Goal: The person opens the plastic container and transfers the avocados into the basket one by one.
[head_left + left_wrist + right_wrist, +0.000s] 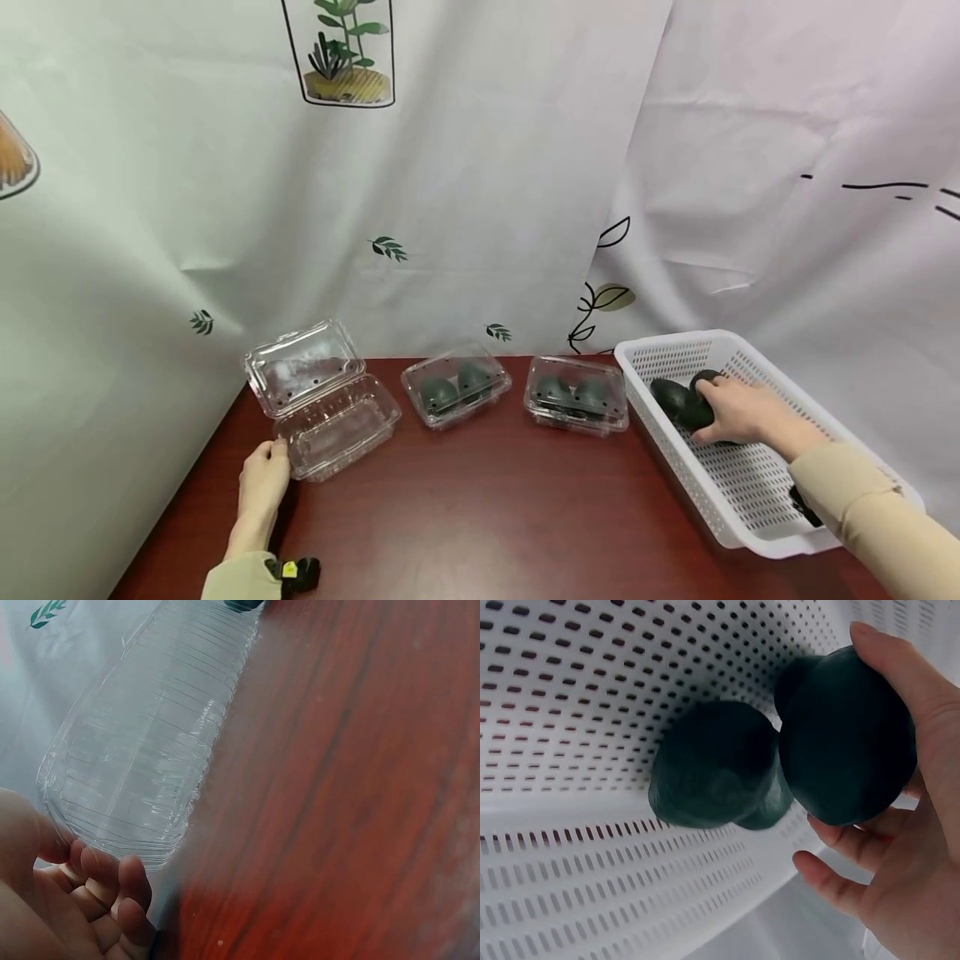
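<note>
Apart, toward opposite ends of a red-brown counter point(487, 500), a person's two hands are each occupied. The right hand point(738, 410) reaches into a white basket point(750, 487) and grasps a dark green fruit point(847, 739), thumb at one end and fingertips near the other, the fruit's longer axis running between them. More fruits point(712, 765) lie just beside it, toward the basket's far end; whether the grasped one has left the basket floor cannot be told. The left hand point(265, 479) pinches the near left corner of the left box point(341, 437), a clear tray without fruit, its lid point(303, 367) tilted up behind. The relation that counts, it seems, is sideways: the left box lies well to the left of the grasped fruit, across most of the counter. Between them, nearer the printed sheet point(487, 167), stand the middle box point(465, 411) and the right box point(576, 421), each lidded over two fruits. The left box's long axis slants away to the right, the basket's away to the left. The right hand is nearer the fruit, the left nearer the tray.
</note>
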`<state>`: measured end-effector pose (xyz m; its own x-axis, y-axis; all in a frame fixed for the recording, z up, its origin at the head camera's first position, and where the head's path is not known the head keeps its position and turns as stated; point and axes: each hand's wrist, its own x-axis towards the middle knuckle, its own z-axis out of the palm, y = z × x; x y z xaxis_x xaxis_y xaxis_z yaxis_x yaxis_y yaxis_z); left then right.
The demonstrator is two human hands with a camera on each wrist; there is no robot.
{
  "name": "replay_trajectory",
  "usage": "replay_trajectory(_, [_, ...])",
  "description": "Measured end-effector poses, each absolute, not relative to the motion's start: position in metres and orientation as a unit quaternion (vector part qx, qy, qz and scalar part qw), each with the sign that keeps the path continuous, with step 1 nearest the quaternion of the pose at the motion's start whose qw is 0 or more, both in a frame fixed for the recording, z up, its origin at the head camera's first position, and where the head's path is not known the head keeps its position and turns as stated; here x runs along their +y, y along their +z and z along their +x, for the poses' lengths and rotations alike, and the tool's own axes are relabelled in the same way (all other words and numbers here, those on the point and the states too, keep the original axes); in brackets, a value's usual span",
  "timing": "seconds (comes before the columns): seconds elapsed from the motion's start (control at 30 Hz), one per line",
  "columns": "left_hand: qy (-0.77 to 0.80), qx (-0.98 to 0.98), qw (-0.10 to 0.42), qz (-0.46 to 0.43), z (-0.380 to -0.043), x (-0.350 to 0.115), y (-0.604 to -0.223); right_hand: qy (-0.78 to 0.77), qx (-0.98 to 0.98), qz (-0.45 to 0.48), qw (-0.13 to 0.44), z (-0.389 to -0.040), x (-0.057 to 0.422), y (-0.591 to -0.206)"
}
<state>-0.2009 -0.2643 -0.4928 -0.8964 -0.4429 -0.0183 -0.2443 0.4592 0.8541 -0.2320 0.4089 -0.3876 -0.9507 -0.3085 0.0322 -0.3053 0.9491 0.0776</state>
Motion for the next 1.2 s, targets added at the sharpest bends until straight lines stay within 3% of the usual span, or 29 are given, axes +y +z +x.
replay_trajectory(0.57, [-0.489, -0.841, 0.1, 0.209, -0.196, -0.268, -0.496, -0.06, -0.986, 0.147, -0.051, -0.235, 0.395, -0.417])
replay_trajectory(1.2, [-0.495, -0.835, 0.111, 0.214, -0.2, -0.266, -0.494, -0.053, -0.989, 0.132, -0.029, -0.228, 0.393, -0.414])
